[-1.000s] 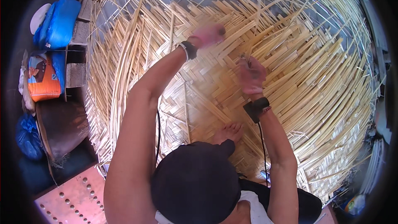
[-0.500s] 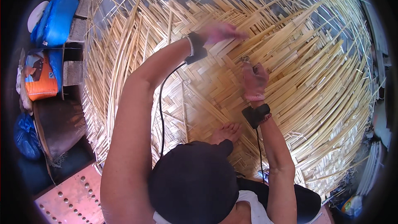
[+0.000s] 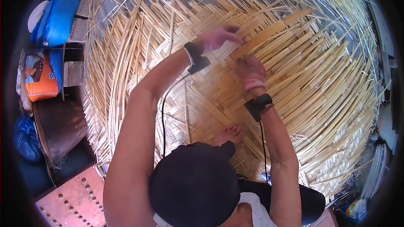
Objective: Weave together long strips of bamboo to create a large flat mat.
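Observation:
Pale yellow flat reed strips are woven into a large mat point(image 3: 210, 82), with long loose ends fanning out on all sides. Over its far middle reaches my left hand point(image 3: 219, 38) in a pink glove, slightly blurred, its fingers stretched out and apart. Just right of and nearer than it, my right hand point(image 3: 252, 72), also in a pink glove, is curled closed at the edge of the weave; what it grips is hidden. A wide tan reed strip point(image 3: 273, 31) slants up to the right from beside both hands. Each wrist wears a dark cabled device.
My bare foot point(image 3: 230, 134) rests on the mat. Along the left side are blue wrapped bundles point(image 3: 61, 19), an orange bag point(image 3: 42, 86), grey blocks point(image 3: 74, 73) and a blue plastic bag point(image 3: 27, 136). A pink studded panel point(image 3: 75, 199) lies at the lower left.
My right hand has moved slightly left and turned over the weave. My left hand has drawn back a little to the left. The wide tan strip now stands out, slanting up to the right.

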The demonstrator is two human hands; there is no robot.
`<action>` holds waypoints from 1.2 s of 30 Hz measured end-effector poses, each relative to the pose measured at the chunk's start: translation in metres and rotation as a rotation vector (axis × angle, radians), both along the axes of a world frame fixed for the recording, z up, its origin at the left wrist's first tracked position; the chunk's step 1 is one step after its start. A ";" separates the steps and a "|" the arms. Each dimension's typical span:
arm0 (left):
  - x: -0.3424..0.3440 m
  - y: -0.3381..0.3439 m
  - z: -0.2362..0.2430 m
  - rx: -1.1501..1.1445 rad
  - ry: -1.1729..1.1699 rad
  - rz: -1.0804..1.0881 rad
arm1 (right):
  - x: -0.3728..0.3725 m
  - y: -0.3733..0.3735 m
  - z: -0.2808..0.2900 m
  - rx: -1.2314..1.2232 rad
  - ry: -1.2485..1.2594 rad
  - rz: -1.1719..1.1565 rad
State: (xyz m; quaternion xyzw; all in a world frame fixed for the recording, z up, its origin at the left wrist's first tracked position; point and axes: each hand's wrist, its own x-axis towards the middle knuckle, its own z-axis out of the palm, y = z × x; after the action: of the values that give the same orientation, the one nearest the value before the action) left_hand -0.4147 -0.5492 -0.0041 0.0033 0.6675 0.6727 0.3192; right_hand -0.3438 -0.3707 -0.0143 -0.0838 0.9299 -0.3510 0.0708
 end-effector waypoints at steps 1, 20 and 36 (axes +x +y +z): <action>0.001 -0.003 -0.004 0.131 0.193 0.054 | 0.001 0.001 -0.003 -0.025 -0.021 -0.050; 0.023 -0.043 -0.034 -0.309 0.544 0.821 | -0.009 -0.001 0.028 0.089 0.035 0.273; -0.021 -0.058 0.034 -0.478 0.462 0.124 | -0.058 -0.082 0.001 -0.412 -0.072 -0.117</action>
State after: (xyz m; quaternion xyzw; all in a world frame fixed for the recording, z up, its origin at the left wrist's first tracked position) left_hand -0.4359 -0.6071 0.0295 0.0402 0.8599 0.4969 0.1098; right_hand -0.4013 -0.4528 -0.0135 -0.0297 0.8388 -0.5398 0.0650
